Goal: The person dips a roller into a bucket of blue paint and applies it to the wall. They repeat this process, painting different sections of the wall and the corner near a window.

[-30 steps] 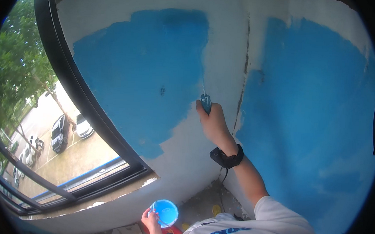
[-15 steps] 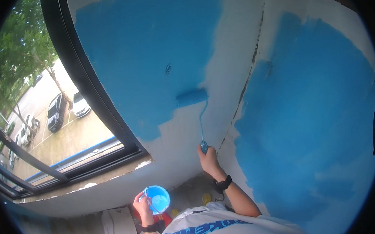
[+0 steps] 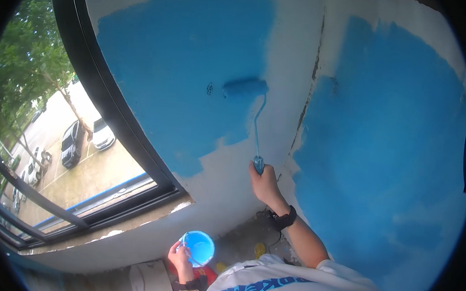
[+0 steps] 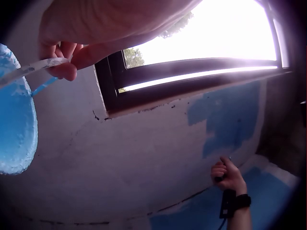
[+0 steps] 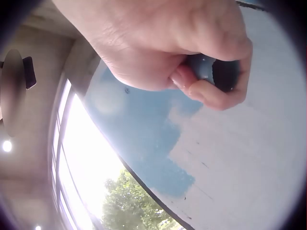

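Observation:
My right hand (image 3: 266,185) grips the handle (image 3: 258,164) of a paint roller; in the right wrist view the fingers of the hand (image 5: 192,52) curl round the dark handle (image 5: 204,67). The blue roller head (image 3: 245,87) lies against the painted part of the wall left of the corner. Low in the head view, my left hand (image 3: 180,257) holds the handle of a small bucket (image 3: 211,251) with blue paint inside. In the left wrist view, the fingers of that hand (image 4: 72,48) pinch the bucket's pale handle strap (image 4: 33,68), beside the rim.
A dark-framed window (image 3: 123,107) is at the left, with parked cars and trees outside. Bare white wall (image 3: 226,172) lies below the blue patch. A second blue area (image 3: 382,144) covers the wall right of the cracked corner. Yellow objects (image 3: 259,249) lie low by the floor.
The roller head, hidden or hard to make out a second ago, came into view lower on the wall and has since moved up. The left hand still holds the bucket.

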Action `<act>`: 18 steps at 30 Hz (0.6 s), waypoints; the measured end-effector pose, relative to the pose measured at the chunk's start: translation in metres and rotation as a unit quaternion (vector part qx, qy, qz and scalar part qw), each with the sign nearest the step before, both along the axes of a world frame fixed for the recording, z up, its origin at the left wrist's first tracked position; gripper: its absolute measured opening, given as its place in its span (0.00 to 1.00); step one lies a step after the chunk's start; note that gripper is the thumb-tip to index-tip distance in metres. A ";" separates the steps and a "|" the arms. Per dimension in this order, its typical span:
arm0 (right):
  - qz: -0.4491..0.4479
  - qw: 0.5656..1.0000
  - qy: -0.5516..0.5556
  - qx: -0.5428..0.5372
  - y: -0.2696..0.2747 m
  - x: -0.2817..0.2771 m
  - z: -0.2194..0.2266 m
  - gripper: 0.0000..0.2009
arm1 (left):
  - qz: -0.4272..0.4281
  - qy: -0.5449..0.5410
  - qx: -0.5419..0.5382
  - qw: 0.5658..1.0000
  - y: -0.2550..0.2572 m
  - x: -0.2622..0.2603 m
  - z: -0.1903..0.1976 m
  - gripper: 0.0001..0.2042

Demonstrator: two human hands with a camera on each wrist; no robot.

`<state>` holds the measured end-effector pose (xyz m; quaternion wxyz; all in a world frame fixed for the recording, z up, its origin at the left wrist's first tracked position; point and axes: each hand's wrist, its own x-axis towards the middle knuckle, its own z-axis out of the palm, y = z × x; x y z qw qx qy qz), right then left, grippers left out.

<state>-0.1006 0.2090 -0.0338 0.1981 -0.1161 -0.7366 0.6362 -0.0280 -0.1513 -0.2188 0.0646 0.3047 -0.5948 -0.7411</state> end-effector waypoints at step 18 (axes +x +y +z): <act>-0.039 0.998 -0.022 0.037 -0.049 0.023 -0.093 0.20 | -0.035 -0.018 0.003 0.999 0.006 -0.006 0.008 0.21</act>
